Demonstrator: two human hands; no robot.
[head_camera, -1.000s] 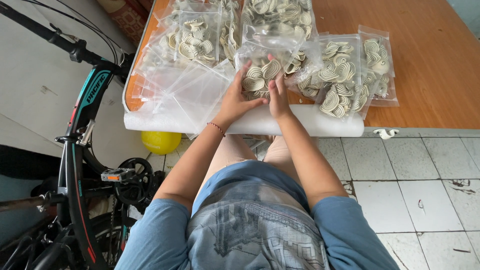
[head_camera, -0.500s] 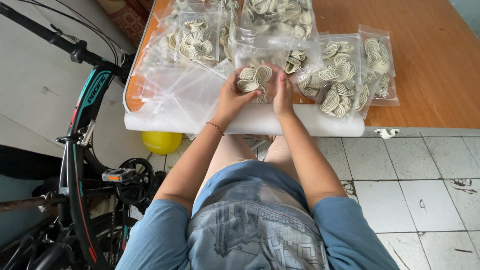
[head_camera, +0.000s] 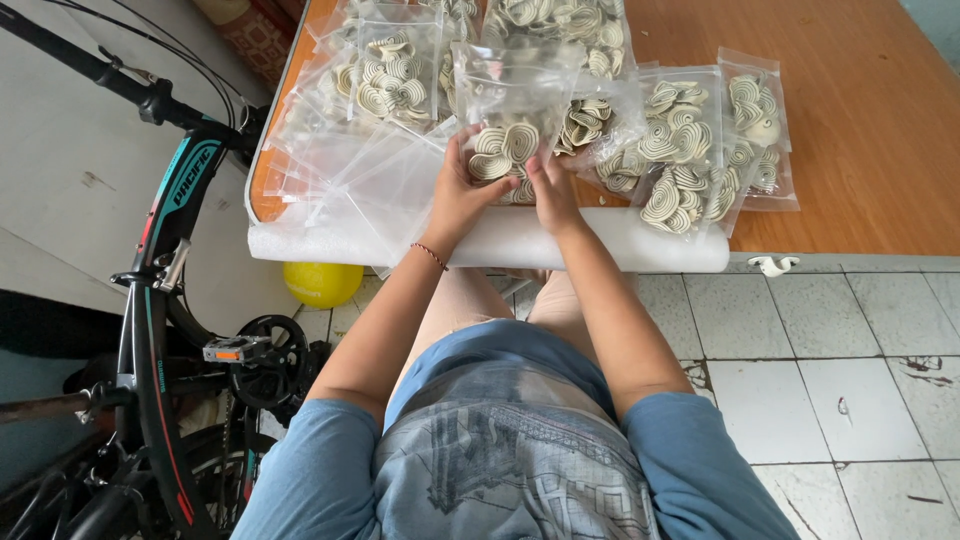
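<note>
My left hand (head_camera: 456, 190) and my right hand (head_camera: 549, 186) both grip one clear plastic bag (head_camera: 510, 110) that stands upright over the near edge of the wooden table (head_camera: 880, 150). Pale, swirl-patterned round pieces (head_camera: 503, 148) sit in the bag's bottom between my fingers. The bag's upper half is transparent and holds nothing I can see. A thin red bracelet circles my left wrist.
Several filled bags of the same swirled pieces (head_camera: 690, 150) lie right of and behind my hands. Flat unfilled plastic bags (head_camera: 350, 190) are piled at the left. A white foam roll (head_camera: 610, 240) lines the table edge. A bicycle (head_camera: 165, 300) and a yellow ball (head_camera: 322, 283) stand left.
My hands have lifted the bag from lying near the table edge to upright, and the pieces have settled into its bottom.
</note>
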